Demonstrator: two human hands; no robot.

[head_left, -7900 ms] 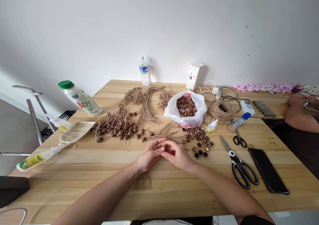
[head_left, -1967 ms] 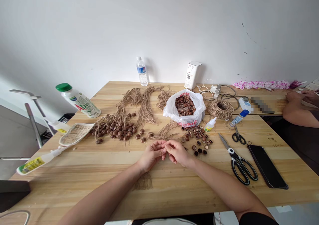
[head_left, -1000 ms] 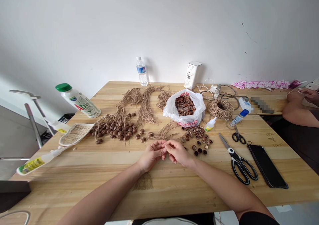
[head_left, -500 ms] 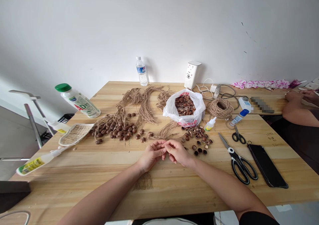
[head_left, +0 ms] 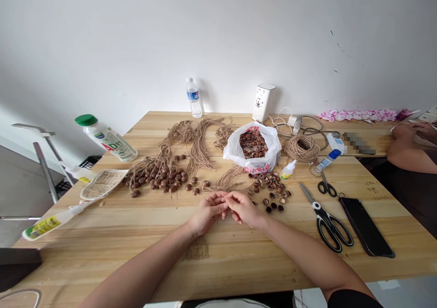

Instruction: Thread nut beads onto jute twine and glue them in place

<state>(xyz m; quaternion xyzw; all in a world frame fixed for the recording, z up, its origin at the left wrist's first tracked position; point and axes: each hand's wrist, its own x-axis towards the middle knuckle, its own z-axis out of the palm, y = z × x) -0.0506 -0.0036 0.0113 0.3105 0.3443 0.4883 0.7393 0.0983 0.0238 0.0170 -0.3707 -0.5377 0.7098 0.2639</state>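
Observation:
My left hand (head_left: 209, 211) and my right hand (head_left: 243, 209) meet over the middle of the table, fingertips pinched together. Whatever sits between the fingers is hidden or too small to make out. Just beyond them lies a bundle of twine strands (head_left: 229, 179). To the right of my right hand are scattered brown nutshell halves (head_left: 273, 205). Behind these stands a white plastic bag (head_left: 232, 148) holding more shells. Left of my hands is a heap of brown nuts (head_left: 164, 180) with twine attached to several of them.
Large scissors (head_left: 329, 228), small scissors (head_left: 327, 187) and a black phone (head_left: 367, 226) lie at right. A glue bottle (head_left: 288, 170) and a twine coil (head_left: 302, 148) are near the bag. A woven tray (head_left: 104, 184) is at left. Another person's arm (head_left: 409, 153) rests far right.
My hands hold the same pinched pose in the same place. At the far right, the other person's hands have shifted slightly.

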